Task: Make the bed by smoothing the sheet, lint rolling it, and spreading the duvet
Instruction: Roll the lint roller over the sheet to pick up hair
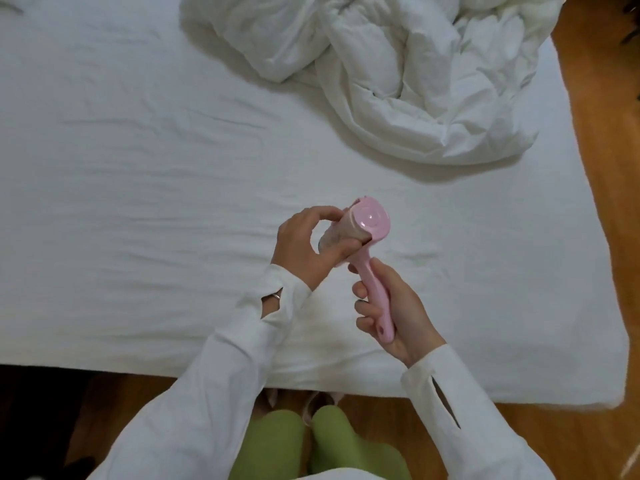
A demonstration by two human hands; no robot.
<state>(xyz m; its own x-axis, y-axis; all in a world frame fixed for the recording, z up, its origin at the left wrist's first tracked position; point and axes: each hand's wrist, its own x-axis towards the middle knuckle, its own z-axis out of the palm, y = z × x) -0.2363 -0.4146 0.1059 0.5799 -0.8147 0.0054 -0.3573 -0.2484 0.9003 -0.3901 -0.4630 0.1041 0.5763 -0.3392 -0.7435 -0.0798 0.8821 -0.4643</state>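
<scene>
Lint roller [367, 237], held above sheet [138, 168]
Right hand [394, 306] grips handle, left hand [304, 244] pinches roll; rolling pending, duvet [398, 71] unspread.

A person in white sleeves [221, 368] and green trousers [277, 441] is standing at the edge of a bed, holding a pink lint roller [363, 244] above the white sheet [138, 168]. The right hand [394, 306] is gripping the roller's handle, while the left hand [304, 244] is curling its fingers and thumb around the roll. The sheet is lying lightly wrinkled, and a crumpled white duvet [398, 71] is sitting bunched at the far right of the mattress, beside the wooden floor [602, 168].
</scene>
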